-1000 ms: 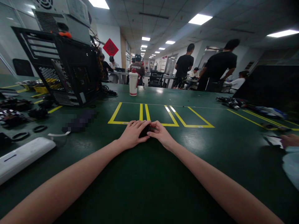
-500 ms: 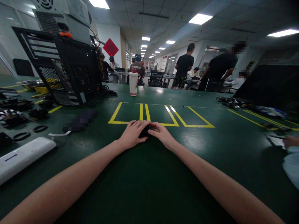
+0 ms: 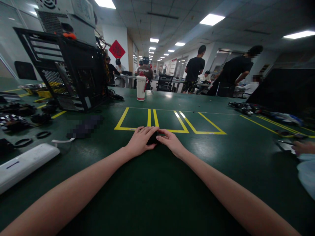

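A small black rounded object (image 3: 153, 139) sits between my two hands at the middle of the green tabletop (image 3: 152, 190). It is mostly covered, so its exact kind is hidden. My left hand (image 3: 139, 141) curls over its left side and top, thumb along the near edge. From the right, my right hand (image 3: 171, 141) closes its bent fingers and thumb against the same object. Just beyond the fingertips run yellow tape outlines (image 3: 169, 131) stuck to the table.
At left stand a black open computer case (image 3: 91, 82), a long white device (image 3: 29, 164), a pixelated dark item (image 3: 86, 126) and black rings (image 3: 43, 134). A white cup (image 3: 141, 88) stands farther back. Another person's hand (image 3: 303, 148) is at the right edge; several people are beyond.
My right thumb has shifted slightly up and away along the black object; my left hand stays put. The other person's hand at right moved a little, and a person in the background changed posture.
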The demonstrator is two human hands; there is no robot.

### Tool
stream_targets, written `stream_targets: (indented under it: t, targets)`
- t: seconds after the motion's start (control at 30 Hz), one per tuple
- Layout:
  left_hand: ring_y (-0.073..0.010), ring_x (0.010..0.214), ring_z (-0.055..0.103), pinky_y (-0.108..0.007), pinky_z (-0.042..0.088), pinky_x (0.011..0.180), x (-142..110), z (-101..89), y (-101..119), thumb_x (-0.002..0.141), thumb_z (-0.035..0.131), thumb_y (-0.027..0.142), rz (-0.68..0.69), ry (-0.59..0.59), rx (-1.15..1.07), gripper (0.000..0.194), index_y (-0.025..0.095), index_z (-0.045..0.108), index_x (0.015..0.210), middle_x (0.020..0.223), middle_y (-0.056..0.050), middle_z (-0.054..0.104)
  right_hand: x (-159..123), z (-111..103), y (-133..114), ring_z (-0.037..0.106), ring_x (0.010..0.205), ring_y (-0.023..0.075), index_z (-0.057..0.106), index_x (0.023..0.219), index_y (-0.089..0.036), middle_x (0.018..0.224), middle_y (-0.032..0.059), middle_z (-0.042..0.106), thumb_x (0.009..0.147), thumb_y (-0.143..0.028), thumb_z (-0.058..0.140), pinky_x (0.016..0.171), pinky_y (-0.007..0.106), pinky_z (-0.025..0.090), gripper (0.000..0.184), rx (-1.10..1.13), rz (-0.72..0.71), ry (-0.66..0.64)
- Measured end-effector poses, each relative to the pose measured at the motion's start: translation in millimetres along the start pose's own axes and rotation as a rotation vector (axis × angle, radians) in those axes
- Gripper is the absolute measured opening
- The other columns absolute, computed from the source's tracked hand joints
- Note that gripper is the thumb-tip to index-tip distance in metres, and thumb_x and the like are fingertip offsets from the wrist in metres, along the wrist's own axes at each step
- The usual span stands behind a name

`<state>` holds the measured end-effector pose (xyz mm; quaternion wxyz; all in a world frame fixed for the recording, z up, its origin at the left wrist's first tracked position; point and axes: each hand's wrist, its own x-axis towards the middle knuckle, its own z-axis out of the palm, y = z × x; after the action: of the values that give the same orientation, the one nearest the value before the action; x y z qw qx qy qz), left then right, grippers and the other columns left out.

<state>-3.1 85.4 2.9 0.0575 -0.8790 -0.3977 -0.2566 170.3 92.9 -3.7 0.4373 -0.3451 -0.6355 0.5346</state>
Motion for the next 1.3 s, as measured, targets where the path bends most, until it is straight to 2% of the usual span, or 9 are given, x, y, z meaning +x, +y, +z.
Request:
stream_targets:
  t: [0.1, 0.27, 0.5, 0.67, 0.8, 0.9, 1.07, 1.17, 1.3]
  targets:
    - [-0.0227, 0.115, 0.041, -0.042, 0.025, 0.098, -0.2, -0.3, 0.2, 0.074, 0.056, 0.032, -0.001, -0.003, -0.001, 0.063, 0.024, 0.025, 0.128, 0.126, -0.006, 0.044, -0.8, -0.1, 1.9, 0.054, 0.099, 0.0161, 0.050, 0.096, -0.023, 0.106, 0.0019, 0.054, 0.067, -0.022, 0.064, 0.091, 0.036, 0.040, 0.033, 0.049, -0.047, -0.027]
    - [-0.0228, 0.115, 0.041, -0.042, 0.025, 0.098, 0.2, 1.6, -0.7, 0.073, 0.057, 0.032, -0.004, 0.010, -0.001, 0.064, 0.024, 0.025, 0.128, 0.126, -0.006, 0.044, -1.8, 1.7, 2.6, 0.057, 0.092, 0.0146, 0.051, 0.088, -0.022, 0.099, 0.0007, 0.055, 0.069, -0.026, 0.062, 0.087, 0.035, 0.043, 0.023, 0.019, -0.086, 0.019]
    - [-0.0228, 0.114, 0.042, -0.041, 0.026, 0.098, 0.5, 2.2, -0.9, 0.072, 0.057, 0.031, -0.001, 0.015, 0.004, 0.064, 0.024, 0.026, 0.128, 0.125, -0.006, 0.045, 0.2, 0.6, -0.9, 0.055, 0.097, 0.0161, 0.050, 0.101, -0.021, 0.108, 0.0045, 0.053, 0.071, -0.024, 0.060, 0.091, 0.036, 0.040, 0.032, -0.024, -0.023, 0.017]
    - [-0.0229, 0.114, 0.042, -0.042, 0.026, 0.098, 0.5, 2.0, -0.6, 0.072, 0.057, 0.032, 0.001, 0.012, 0.006, 0.063, 0.023, 0.027, 0.127, 0.124, -0.006, 0.046, -0.7, 0.5, 1.8, 0.055, 0.099, 0.0156, 0.048, 0.092, -0.022, 0.106, 0.0014, 0.053, 0.065, -0.020, 0.065, 0.091, 0.035, 0.041, 0.031, 0.053, -0.073, -0.035]
    - [-0.0226, 0.114, 0.042, -0.041, 0.026, 0.098, 0.5, 1.8, -0.6, 0.072, 0.057, 0.031, -0.004, 0.016, 0.006, 0.064, 0.024, 0.026, 0.127, 0.125, -0.006, 0.045, -1.9, 1.5, 1.7, 0.057, 0.094, 0.0145, 0.048, 0.089, -0.022, 0.103, 0.0008, 0.054, 0.068, -0.025, 0.062, 0.089, 0.034, 0.043, 0.025, 0.025, -0.079, 0.003]
    - [-0.0223, 0.114, 0.042, -0.041, 0.026, 0.098, 0.5, 1.9, -0.5, 0.072, 0.057, 0.031, -0.001, 0.016, 0.001, 0.064, 0.024, 0.026, 0.127, 0.125, -0.005, 0.045, -1.3, 1.6, -0.6, 0.055, 0.097, 0.0150, 0.050, 0.093, -0.022, 0.102, 0.0017, 0.055, 0.069, -0.024, 0.061, 0.091, 0.035, 0.041, 0.026, -0.021, -0.090, 0.028]
    - [-0.0224, 0.114, 0.042, -0.041, 0.026, 0.098, 0.2, 1.3, -0.2, 0.073, 0.057, 0.031, -0.002, 0.012, -0.002, 0.064, 0.025, 0.025, 0.128, 0.124, -0.005, 0.045, -0.4, 0.4, -2.5, 0.053, 0.100, 0.0171, 0.050, 0.105, -0.022, 0.111, 0.0052, 0.053, 0.071, -0.024, 0.059, 0.093, 0.038, 0.039, 0.035, -0.029, -0.012, -0.007]
    - [-0.0223, 0.114, 0.041, -0.042, 0.025, 0.099, 0.0, 0.6, -0.2, 0.073, 0.056, 0.032, 0.002, 0.007, -0.010, 0.064, 0.024, 0.025, 0.128, 0.125, -0.005, 0.045, -1.2, 0.4, -1.5, 0.055, 0.099, 0.0165, 0.050, 0.099, -0.022, 0.108, 0.0029, 0.054, 0.069, -0.023, 0.062, 0.092, 0.038, 0.040, 0.032, 0.019, -0.037, -0.032]
    - [-0.0225, 0.114, 0.042, -0.042, 0.025, 0.098, 0.2, 0.6, -0.6, 0.073, 0.056, 0.033, -0.003, 0.002, -0.018, 0.063, 0.024, 0.025, 0.128, 0.124, -0.005, 0.045, -1.9, 1.7, -0.7, 0.056, 0.094, 0.0149, 0.049, 0.088, -0.022, 0.103, 0.0005, 0.054, 0.068, -0.025, 0.063, 0.089, 0.035, 0.043, 0.025, 0.029, -0.067, -0.001]
